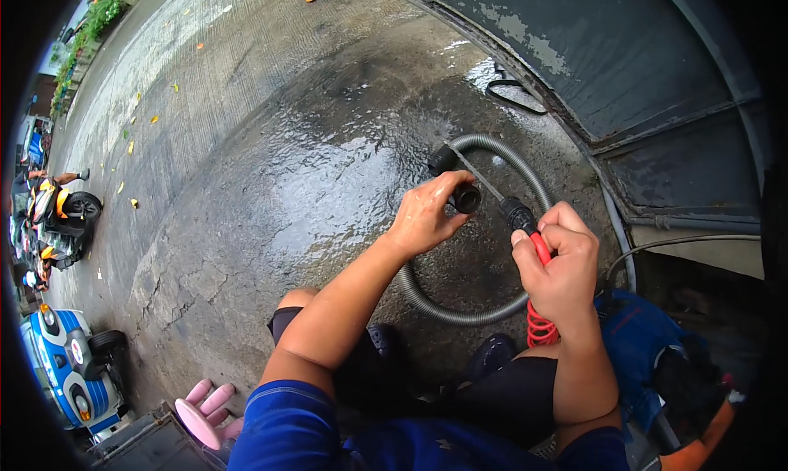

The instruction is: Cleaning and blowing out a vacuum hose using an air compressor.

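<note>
My left hand (431, 212) is closed around a short black tube fitting (467, 198), its round open end turned toward me. In my right hand (562, 262) is a spray gun (519, 215) with a black nozzle and a red handle. A thin pale line runs from its nozzle up and left, past the fitting; whether it is a water jet or a thin rod I cannot tell. Below my right hand hangs a red coiled hose (541, 327). A grey corrugated hose (468, 313) loops over the ground beneath both hands, with a black end piece (443, 160) near my left fingers.
Wet, shiny concrete (328, 192) lies ahead. A dark metal gate (657, 77) borders the right, with a black strap loop (515, 96) beside it. Blue equipment (644, 348) stands at my right knee. Motorcycles (74, 364) and a pink stool (201, 422) are at the left.
</note>
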`<action>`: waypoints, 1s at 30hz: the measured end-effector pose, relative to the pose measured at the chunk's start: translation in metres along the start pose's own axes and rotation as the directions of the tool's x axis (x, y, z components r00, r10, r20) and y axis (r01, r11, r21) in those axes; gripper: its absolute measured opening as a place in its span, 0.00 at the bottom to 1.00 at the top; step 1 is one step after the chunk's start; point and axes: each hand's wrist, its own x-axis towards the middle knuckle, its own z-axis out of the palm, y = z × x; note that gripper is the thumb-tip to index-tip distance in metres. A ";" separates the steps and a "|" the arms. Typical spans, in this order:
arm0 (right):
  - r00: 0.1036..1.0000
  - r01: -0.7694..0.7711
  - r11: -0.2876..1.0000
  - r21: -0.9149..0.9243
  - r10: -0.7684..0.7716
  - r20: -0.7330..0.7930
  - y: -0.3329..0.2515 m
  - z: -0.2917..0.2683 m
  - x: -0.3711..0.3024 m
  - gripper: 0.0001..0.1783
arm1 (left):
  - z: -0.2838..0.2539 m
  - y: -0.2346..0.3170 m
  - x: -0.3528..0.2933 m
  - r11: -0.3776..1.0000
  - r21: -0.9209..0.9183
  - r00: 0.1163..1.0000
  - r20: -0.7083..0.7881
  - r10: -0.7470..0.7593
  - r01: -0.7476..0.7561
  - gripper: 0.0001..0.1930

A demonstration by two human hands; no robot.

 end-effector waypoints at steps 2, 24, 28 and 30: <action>1.000 0.002 1.000 0.029 -0.003 0.028 -0.002 0.001 -0.002 0.22 | -0.001 -0.002 -0.001 1.000 0.008 1.000 0.019 0.016 -0.016 0.30; 0.996 0.065 0.998 -0.013 -0.064 0.061 0.000 0.011 -0.004 0.20 | 0.002 -0.007 0.002 0.994 0.085 0.993 0.093 0.066 -0.074 0.22; 0.996 0.042 0.999 0.007 -0.043 0.082 -0.004 0.017 -0.008 0.21 | 0.008 -0.015 -0.006 0.896 0.443 0.990 0.136 -0.020 -0.042 0.10; 0.991 0.047 0.999 0.023 -0.049 0.128 -0.006 0.020 -0.010 0.21 | 0.007 -0.020 -0.003 0.826 0.563 0.972 0.200 -0.127 -0.008 0.09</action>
